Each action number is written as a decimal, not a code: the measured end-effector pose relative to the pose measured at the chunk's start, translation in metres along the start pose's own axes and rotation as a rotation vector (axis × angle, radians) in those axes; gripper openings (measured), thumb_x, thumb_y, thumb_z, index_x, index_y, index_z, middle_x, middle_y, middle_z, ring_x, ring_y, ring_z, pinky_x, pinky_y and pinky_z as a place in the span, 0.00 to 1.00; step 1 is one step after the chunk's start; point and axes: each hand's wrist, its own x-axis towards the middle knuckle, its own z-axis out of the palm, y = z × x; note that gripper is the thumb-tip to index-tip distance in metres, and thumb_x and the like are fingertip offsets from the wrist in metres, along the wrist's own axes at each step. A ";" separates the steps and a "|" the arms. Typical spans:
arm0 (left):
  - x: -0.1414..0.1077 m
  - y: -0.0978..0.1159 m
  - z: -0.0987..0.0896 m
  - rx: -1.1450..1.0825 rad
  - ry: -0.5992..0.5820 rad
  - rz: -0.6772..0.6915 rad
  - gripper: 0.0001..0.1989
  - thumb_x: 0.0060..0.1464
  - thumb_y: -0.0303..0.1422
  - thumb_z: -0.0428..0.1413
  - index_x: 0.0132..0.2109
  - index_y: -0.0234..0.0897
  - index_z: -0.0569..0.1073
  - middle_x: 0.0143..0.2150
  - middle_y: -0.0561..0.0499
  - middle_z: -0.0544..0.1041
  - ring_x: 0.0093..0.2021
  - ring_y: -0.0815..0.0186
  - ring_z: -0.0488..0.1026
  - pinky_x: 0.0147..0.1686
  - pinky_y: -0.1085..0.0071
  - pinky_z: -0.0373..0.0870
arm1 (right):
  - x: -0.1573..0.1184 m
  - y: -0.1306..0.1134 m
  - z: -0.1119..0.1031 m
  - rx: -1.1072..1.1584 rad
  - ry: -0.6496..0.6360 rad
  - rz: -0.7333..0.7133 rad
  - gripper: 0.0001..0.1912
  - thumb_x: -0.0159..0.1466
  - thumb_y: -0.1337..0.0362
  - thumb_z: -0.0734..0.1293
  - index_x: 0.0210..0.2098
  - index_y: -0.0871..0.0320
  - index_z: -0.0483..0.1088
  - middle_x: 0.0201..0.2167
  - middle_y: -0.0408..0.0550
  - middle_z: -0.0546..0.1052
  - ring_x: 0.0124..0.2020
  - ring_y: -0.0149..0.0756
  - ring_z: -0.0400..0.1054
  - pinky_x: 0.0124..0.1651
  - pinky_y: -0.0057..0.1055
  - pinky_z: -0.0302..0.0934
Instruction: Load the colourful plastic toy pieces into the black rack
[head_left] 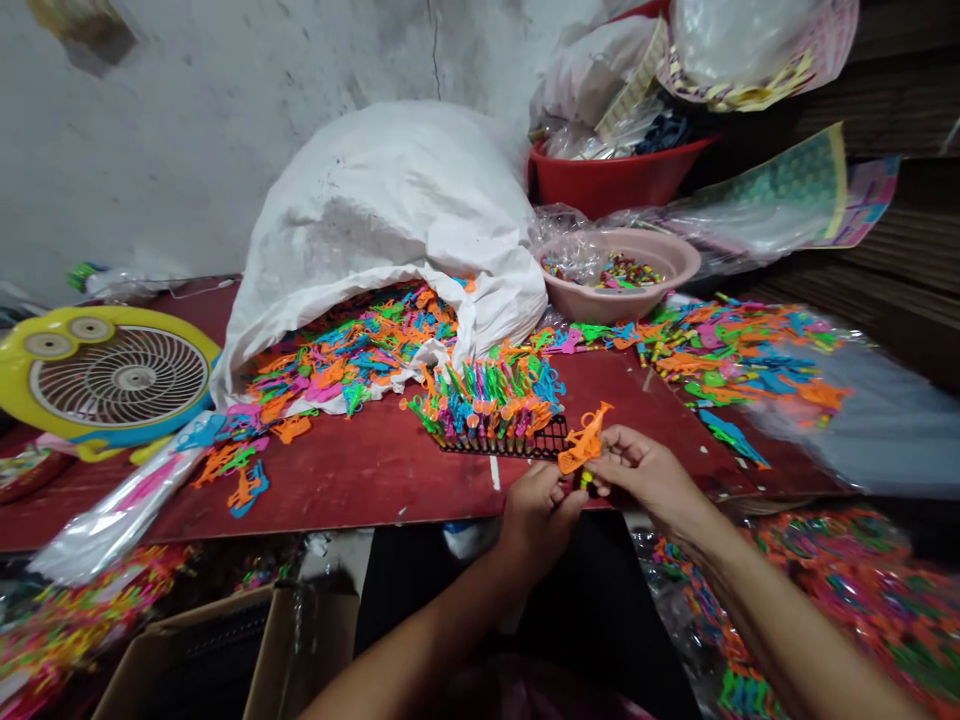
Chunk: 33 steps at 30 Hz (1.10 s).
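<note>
The left hand (540, 515) and right hand (645, 470) pinch one flat orange plastic toy (583, 440) between them, above a red board (360, 480). Just beyond, a black grid rack (551, 440) holds many glossy upright toys (487, 405); more spill from a woven white sack (390, 190), near one pink basin (619, 275).

Woven sack (390, 200) is being propped against the wall (150, 150) at the back of the work table (360, 480), with loose plastic toy pieces (352, 350) being spread before it. Grid rack (502, 447) is being kept front-centre, upright toy pieces (487, 405) being held in it. Basin (619, 270) is being stood right of the sack, tub (615, 175) behind it. Fan (112, 375) is being laid at table left. Cardboard box (225, 650) is being kept below the front-left edge.
</note>
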 end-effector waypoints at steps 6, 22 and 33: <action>0.007 -0.005 -0.001 -0.288 -0.073 -0.125 0.12 0.53 0.30 0.57 0.44 0.37 0.79 0.36 0.51 0.79 0.31 0.70 0.71 0.33 0.74 0.70 | -0.006 0.002 0.024 0.046 0.168 -0.071 0.23 0.47 0.48 0.77 0.34 0.54 0.68 0.21 0.40 0.70 0.22 0.31 0.63 0.27 0.29 0.60; 0.003 -0.027 -0.023 0.002 0.053 0.079 0.15 0.59 0.28 0.53 0.52 0.35 0.77 0.47 0.45 0.79 0.45 0.63 0.75 0.47 0.67 0.72 | -0.004 0.012 0.033 -0.126 0.311 -0.141 0.24 0.48 0.44 0.76 0.28 0.59 0.72 0.20 0.43 0.73 0.22 0.31 0.65 0.26 0.27 0.59; -0.014 -0.031 -0.060 0.061 0.374 0.069 0.12 0.60 0.25 0.51 0.44 0.35 0.79 0.40 0.47 0.79 0.42 0.66 0.75 0.44 0.71 0.72 | 0.023 0.035 0.051 -0.197 0.393 -0.222 0.22 0.53 0.46 0.73 0.29 0.60 0.72 0.20 0.45 0.74 0.21 0.33 0.67 0.26 0.29 0.60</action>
